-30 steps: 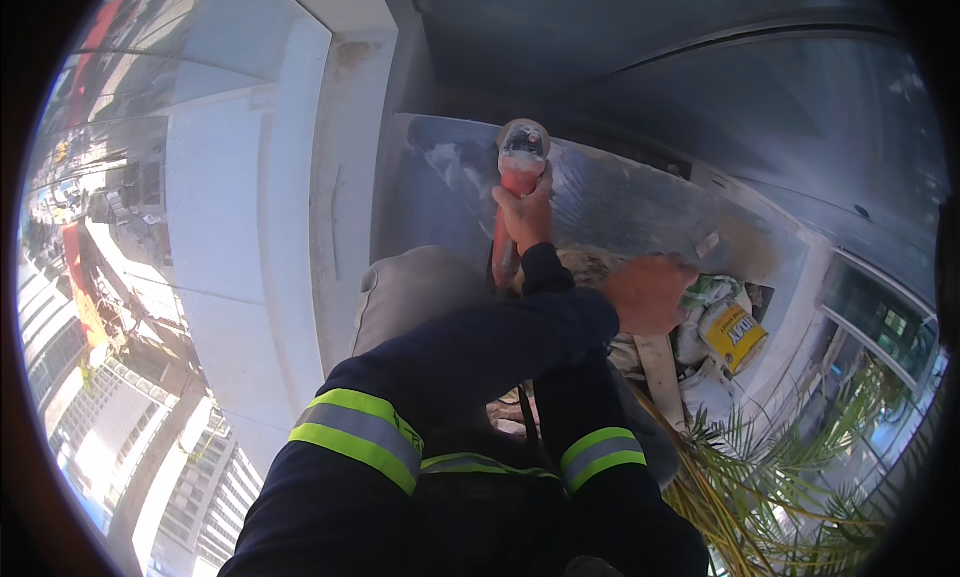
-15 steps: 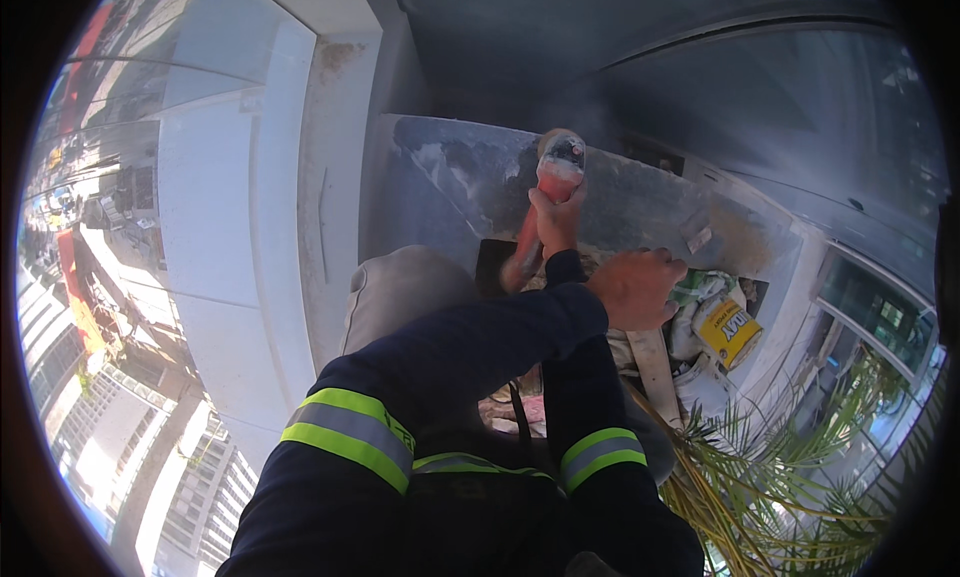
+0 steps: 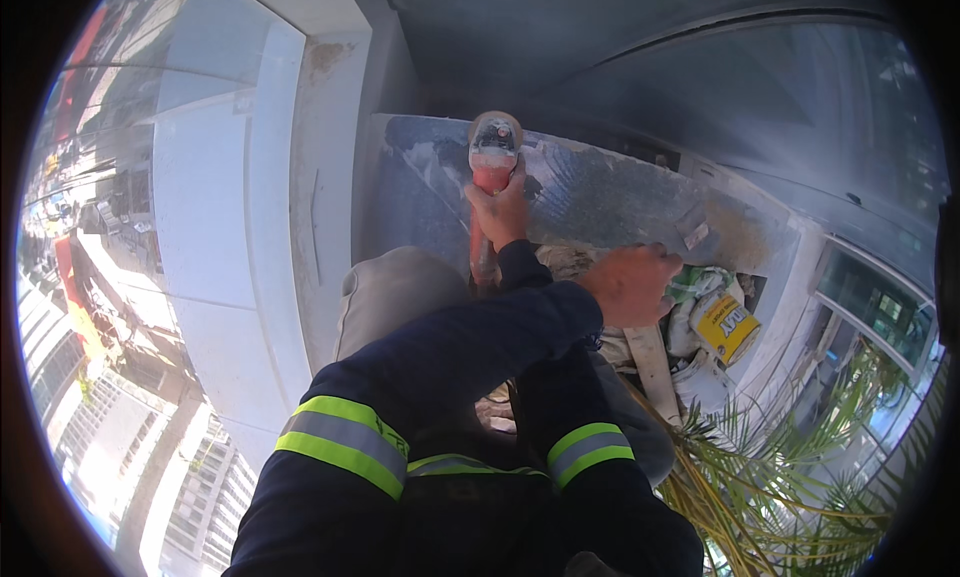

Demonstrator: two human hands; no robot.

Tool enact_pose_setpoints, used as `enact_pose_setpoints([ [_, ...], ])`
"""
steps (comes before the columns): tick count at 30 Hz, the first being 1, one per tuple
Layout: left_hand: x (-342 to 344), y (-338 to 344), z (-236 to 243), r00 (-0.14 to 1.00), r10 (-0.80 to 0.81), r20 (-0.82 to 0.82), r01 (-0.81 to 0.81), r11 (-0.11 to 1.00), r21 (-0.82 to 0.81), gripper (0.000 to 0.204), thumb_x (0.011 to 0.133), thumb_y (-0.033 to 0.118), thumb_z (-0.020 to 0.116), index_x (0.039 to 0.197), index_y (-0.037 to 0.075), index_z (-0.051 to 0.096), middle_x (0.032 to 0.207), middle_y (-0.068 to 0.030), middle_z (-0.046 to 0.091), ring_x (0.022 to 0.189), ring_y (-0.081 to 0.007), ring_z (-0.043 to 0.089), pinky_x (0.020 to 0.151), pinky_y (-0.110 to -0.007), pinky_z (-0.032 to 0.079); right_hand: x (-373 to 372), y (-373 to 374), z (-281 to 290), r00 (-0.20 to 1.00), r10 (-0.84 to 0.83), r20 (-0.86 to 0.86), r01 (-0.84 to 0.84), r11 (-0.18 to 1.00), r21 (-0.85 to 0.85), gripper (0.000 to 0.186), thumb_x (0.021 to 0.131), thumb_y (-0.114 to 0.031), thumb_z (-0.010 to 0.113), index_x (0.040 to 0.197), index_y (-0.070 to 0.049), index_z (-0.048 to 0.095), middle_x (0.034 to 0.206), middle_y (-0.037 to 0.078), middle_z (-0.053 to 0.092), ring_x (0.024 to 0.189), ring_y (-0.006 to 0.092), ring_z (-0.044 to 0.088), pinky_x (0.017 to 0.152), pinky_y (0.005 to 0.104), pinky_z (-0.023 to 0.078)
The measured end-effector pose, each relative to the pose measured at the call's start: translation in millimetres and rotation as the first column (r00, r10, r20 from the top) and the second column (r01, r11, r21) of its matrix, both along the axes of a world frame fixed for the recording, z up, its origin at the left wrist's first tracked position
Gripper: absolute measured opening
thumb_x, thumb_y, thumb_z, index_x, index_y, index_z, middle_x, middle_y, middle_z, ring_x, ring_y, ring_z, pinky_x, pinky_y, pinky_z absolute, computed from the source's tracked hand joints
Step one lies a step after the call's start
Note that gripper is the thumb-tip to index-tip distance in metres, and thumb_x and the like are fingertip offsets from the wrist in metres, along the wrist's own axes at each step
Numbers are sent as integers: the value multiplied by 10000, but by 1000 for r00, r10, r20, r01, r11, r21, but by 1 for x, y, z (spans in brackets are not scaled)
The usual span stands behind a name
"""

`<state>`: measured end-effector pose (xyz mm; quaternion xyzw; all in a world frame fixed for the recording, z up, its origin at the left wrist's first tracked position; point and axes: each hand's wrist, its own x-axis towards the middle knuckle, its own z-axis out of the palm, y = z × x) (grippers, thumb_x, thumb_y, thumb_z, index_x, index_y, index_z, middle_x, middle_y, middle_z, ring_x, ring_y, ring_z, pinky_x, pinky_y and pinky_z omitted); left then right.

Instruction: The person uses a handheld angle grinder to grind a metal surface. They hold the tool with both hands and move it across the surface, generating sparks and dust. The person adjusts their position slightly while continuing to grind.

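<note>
My right hand is wrapped round the red body of an angle grinder. The grinder's round head and disc meet the far part of a grey, patchy slab, which shows dark scraped areas and curved marks. My left forearm crosses over the right one. Out to the right, my left hand is closed, its back toward me; whatever its fingers may hold is hidden. Close to it lie a green-and-white bag and a yellow-labelled can.
White panels rise at the left, with a street and buildings far below beyond them. A plank and palm fronds are at the lower right. Dust hangs before the dark wall. My grey-clad knee is beside the slab.
The grinder and my right hand have moved left across the slab, and the grinder now stands more upright in the picture. My left hand has hardly moved.
</note>
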<state>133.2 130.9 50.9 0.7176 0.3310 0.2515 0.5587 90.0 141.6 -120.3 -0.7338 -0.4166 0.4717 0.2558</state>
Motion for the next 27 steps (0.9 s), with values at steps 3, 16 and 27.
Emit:
enact_pose_setpoints([
  [3,-1,1,-3,1000,-3,10,3,999,-38,427,832,225,750,1166,-21,650,1112,-231,673,1027,-414,704,923,-483,576,1,-1,-2,998,-38,-46,41,998,54,1119,777,-249,808,1653,1,157,1504,274,514,1350,398,561,1114,429,453],
  [16,0,4,-12,1000,0,30,0,1000,-2,458,835,249,736,1208,0,648,1132,-204,681,1047,-405,696,926,-483,574,81,-3,-24,976,-210,-58,215,971,107,1083,798,-163,816,1643,26,165,1517,208,472,1376,311,511,1126,408,432],
  [27,-5,9,-10,1000,-15,-5,15,1000,5,437,838,260,752,1171,-7,657,1102,-231,682,1013,-408,722,887,-478,598,100,-6,8,934,-358,21,358,934,-8,1062,805,-207,816,1635,31,198,1493,235,500,1371,348,518,1139,407,411],
])
